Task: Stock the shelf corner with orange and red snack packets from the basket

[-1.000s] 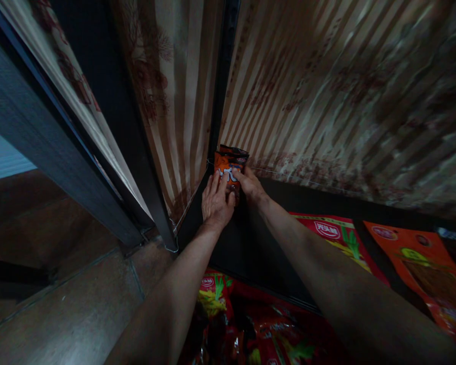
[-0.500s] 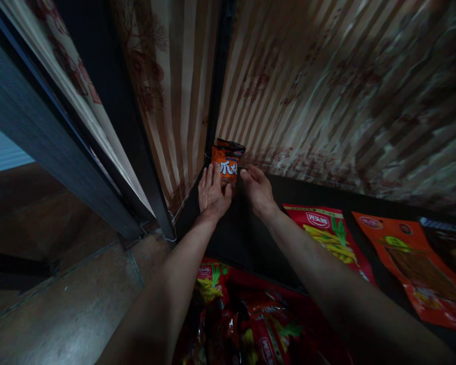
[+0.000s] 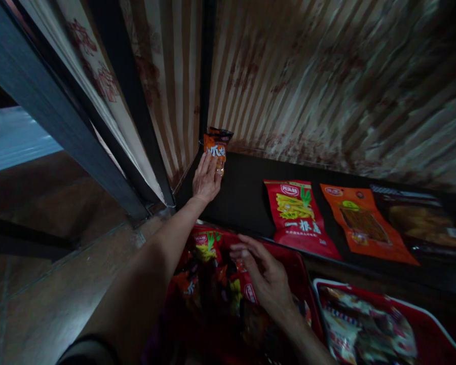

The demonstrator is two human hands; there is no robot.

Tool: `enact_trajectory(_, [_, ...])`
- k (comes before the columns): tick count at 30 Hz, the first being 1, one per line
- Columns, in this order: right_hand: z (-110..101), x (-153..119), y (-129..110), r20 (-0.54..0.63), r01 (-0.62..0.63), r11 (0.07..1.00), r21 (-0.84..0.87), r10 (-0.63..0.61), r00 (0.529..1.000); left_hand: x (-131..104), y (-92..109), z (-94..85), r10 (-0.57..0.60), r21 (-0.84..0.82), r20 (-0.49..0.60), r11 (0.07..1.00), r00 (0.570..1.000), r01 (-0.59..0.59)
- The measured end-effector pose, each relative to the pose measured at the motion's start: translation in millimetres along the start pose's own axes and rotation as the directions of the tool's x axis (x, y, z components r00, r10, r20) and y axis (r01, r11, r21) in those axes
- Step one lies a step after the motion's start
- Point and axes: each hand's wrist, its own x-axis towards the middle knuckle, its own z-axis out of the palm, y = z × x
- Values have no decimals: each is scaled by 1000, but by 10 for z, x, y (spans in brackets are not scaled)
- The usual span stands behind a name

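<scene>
Two or so orange and black snack packets (image 3: 216,141) stand upright in the back left corner of a black shelf (image 3: 243,187). My left hand (image 3: 207,177) rests against their front with its fingers stretched out, covering part of the lower half. Over a red basket (image 3: 298,263) of mixed snack packets, my right hand (image 3: 268,276) hangs with fingers apart and nothing visible in it. A red packet with yellow sticks and green leaves (image 3: 205,246) lies in that basket, left of my right hand.
On the shelf to the right lie a red packet (image 3: 298,218), an orange packet (image 3: 365,223) and a dark packet (image 3: 421,218). A second, white-rimmed red basket (image 3: 425,309) is at the lower right. Dark metal posts (image 3: 133,96) and striped cloth (image 3: 273,91) border the shelf.
My right hand has left the area beside the standing packets and come down over the basket. My left hand remains at the packets. The view has shifted, showing more of the baskets.
</scene>
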Motion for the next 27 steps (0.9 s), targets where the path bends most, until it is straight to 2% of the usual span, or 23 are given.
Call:
enact_trajectory(2, [-99,-51,229,128,-52,992,-116,66,990,-294,86,-191,62,-36,-5,997,998,-62])
enact_trajectory(4, [-215,-64,447,228,-93,929,-358,184,956,-669,192,-373,115,-87,36,990,993,-111])
enact_trajectory(5, [-272,-68,533,291,-74,876,-476,237,927,-870,251,-444,143,-117,90,984,986,-132])
enact_trajectory(7, [-368,-84,640,372,-18,793,-609,306,876,-1263,371,-514,133,-144,279,985,951,-96])
enact_trajectory(8, [-403,-94,662,393,0,772,-635,324,861,-1442,428,-507,95,-128,413,991,906,-45])
enact_trajectory(9, [-428,-104,669,402,6,764,-645,333,853,-1605,479,-474,33,-82,567,996,823,17])
enact_trajectory(10, [-445,-112,666,403,3,763,-646,338,850,-1752,524,-420,-15,-25,714,999,700,48])
enact_trajectory(11, [-453,-116,659,402,0,766,-643,338,851,-1883,561,-351,-25,-6,775,999,631,47])
enact_trajectory(13, [-452,-108,646,398,-7,768,-641,340,852,-2105,606,-197,-50,39,839,999,541,33])
enact_trajectory(15, [-440,-81,650,409,-5,768,-641,347,844,-2281,619,-56,-45,55,877,998,479,-9])
enact_trajectory(18, [-415,-30,680,456,13,783,-622,349,818,-2434,604,88,78,-22,908,990,411,-141])
enact_trajectory(20, [-403,0,707,483,18,806,-592,337,808,-2446,580,134,103,-28,921,979,375,-200])
enact_trajectory(24, [-417,51,773,489,-3,824,-567,340,804,-2301,522,111,147,-66,925,970,351,-232])
enact_trajectory(27, [-457,101,824,463,-34,830,-557,344,817,-2132,511,55,182,-113,931,968,315,-225])
